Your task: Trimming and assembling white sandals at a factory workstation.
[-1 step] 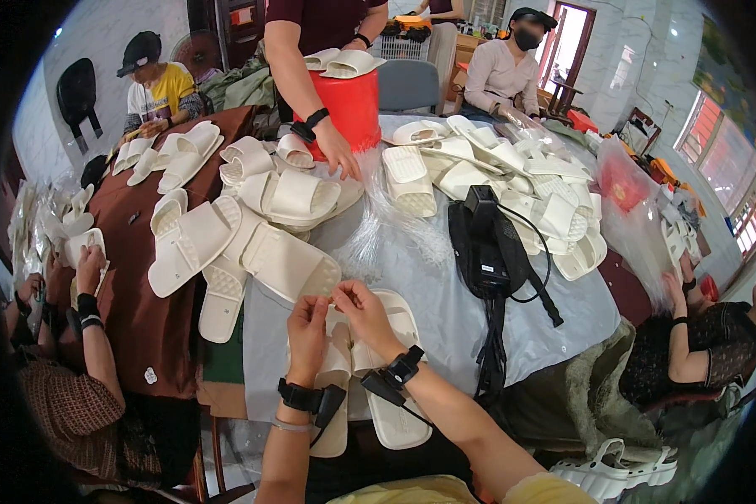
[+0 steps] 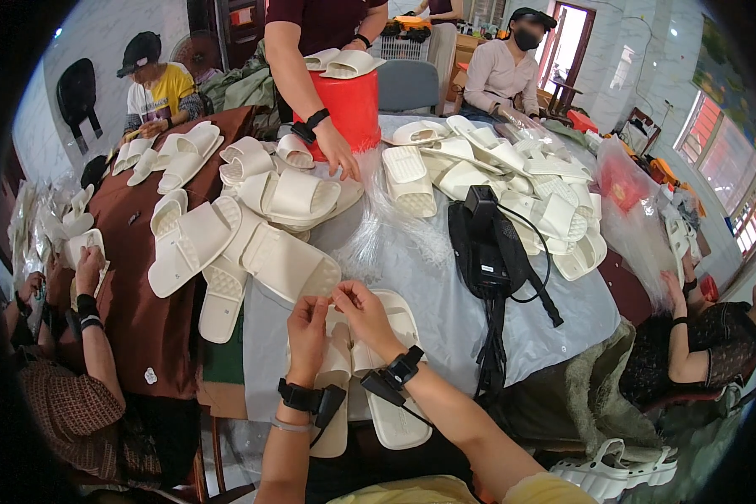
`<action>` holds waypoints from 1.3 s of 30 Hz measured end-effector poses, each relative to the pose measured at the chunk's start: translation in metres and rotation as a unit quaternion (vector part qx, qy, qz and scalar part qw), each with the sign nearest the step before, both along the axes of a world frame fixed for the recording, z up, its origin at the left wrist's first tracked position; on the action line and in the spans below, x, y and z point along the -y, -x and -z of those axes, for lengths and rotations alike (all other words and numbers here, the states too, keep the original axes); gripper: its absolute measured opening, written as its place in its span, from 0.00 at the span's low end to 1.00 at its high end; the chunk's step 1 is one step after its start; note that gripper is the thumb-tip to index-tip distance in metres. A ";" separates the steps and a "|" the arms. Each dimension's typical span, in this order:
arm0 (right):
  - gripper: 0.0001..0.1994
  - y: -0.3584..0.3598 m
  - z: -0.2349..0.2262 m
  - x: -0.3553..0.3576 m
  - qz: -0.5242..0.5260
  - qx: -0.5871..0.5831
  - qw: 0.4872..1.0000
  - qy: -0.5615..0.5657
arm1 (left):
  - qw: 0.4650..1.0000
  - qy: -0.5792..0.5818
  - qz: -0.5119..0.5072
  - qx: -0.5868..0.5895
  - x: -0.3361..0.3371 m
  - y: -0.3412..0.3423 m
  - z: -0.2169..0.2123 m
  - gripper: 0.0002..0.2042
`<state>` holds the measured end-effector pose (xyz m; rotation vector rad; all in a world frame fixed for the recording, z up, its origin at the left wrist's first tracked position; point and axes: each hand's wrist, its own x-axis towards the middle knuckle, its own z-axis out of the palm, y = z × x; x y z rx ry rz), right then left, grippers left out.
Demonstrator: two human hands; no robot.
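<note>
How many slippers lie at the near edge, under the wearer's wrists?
2: left slipper below the left wrist strap; right slipper beside it, below the right wrist strap. Both are partly covered; more may be hidden.

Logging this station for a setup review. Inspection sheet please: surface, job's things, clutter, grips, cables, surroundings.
Surface: grey sheet, wrinkled; brown cloth at left.
Job's things: near slippers, one pair, under the hands; left slipper pile and right slipper pile beyond.
Clutter: black pouch and clear plastic strands between the piles.
Grips: left grip and right grip, fingertips close together; anything pinched can't be made out.
Cables: thin black cable looping beside the pouch; black straps trailing nearward.
Surroundings: red bucket with slippers on top; co-worker's hand beside it; other people seated around.
</note>
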<state>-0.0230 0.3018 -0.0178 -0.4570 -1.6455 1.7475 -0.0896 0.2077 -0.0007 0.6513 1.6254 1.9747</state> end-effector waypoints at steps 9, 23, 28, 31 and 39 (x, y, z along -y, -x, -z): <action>0.12 -0.003 -0.010 0.003 0.007 0.027 0.999 -0.027 | 1.000 -0.002 0.004 0.000 0.003 0.000 -0.002 0.08; 0.10 -0.003 -0.005 0.000 -0.024 0.054 0.997 -0.048 | 1.000 -0.014 0.007 -0.005 0.002 0.002 0.005 0.09; 0.11 -0.004 -0.007 0.002 -0.028 0.053 0.997 -0.054 | 1.000 -0.018 0.003 0.005 0.002 0.002 0.005 0.09; 0.12 -0.002 -0.005 0.004 -0.013 0.025 0.998 -0.047 | 1.000 -0.019 -0.005 0.015 0.002 0.002 0.004 0.09; 0.12 0.000 0.001 0.001 -0.021 0.008 1.000 -0.013 | 1.000 -0.005 0.015 -0.003 0.001 0.003 0.006 0.09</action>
